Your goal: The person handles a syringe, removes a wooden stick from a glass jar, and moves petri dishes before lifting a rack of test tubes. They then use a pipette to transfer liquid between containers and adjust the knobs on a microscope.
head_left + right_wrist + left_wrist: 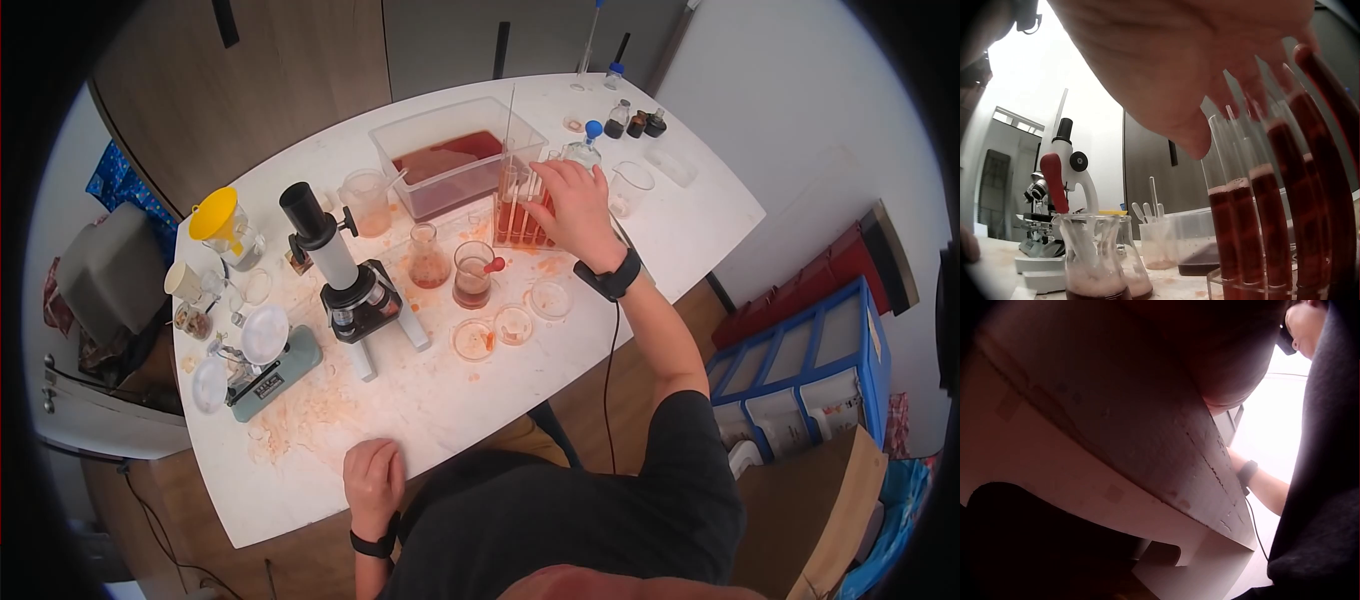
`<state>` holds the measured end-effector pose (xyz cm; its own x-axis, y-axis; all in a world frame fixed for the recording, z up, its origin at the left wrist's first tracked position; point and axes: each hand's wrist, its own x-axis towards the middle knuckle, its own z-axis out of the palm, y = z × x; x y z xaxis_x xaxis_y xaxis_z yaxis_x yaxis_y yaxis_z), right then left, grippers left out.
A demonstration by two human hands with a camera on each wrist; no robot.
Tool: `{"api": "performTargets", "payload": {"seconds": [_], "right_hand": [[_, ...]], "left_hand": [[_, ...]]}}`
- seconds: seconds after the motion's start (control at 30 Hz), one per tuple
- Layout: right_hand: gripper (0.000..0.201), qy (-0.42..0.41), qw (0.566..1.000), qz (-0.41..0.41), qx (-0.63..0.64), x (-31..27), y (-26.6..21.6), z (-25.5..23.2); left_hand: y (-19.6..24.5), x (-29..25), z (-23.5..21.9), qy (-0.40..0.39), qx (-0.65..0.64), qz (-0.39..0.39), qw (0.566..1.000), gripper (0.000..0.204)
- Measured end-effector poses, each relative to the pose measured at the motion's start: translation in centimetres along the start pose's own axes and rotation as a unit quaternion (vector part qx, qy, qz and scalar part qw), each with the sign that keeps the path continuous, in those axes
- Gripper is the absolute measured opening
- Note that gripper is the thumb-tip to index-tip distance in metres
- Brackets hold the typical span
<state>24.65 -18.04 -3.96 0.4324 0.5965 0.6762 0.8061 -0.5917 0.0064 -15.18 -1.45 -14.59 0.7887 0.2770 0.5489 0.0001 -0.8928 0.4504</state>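
Note:
In the head view, the right hand [580,215] is over a clear rack [527,245] of test tubes [513,215] holding red liquid, its fingers bent and apart from the thumb. Seen from the right wrist, the hand [1191,56] spans the tube tops, with the thumb beside the leftmost tubes [1221,219]; whether the fingertips touch any glass is hidden. Loosely curled and holding nothing, the left hand [374,483] rests at the table's near edge. It is a dark, blurred shape [1235,369] in the left wrist view.
A beaker [472,280] with a red-bulbed dropper, a flask [428,262] and petri dishes [473,341] stand left of and nearer than the rack. Behind is a plastic tub [450,165] of red liquid. A microscope [345,270] and balance scale [275,375] stand left; bottles [636,122] sit back right.

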Motion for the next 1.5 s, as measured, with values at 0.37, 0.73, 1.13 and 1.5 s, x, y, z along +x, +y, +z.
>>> {"api": "performTargets", "payload": {"seconds": [0.37,0.73,1.13,1.5], "right_hand": [[0.042,0.03,1.0,0.002,-0.007,0.8,-0.4,1.0],[0.025,0.043,0.995,-0.009,0.09,0.8,1.1,1.5],[0.022,0.04,0.993,-0.015,0.11,0.7,1.9,1.5],[0.025,0.019,0.99,-0.028,0.133,0.9,2.8,1.1]], "left_hand": [[0.1,0.0,0.0,-0.002,-0.002,-0.007,1.0,0.018],[0.1,0.1,-0.1,0.0,-0.003,-0.006,1.0,0.019],[0.1,0.1,0.0,0.003,0.001,-0.001,1.0,0.019],[0.1,0.2,0.0,0.0,0.0,0.001,1.0,0.019]]}}
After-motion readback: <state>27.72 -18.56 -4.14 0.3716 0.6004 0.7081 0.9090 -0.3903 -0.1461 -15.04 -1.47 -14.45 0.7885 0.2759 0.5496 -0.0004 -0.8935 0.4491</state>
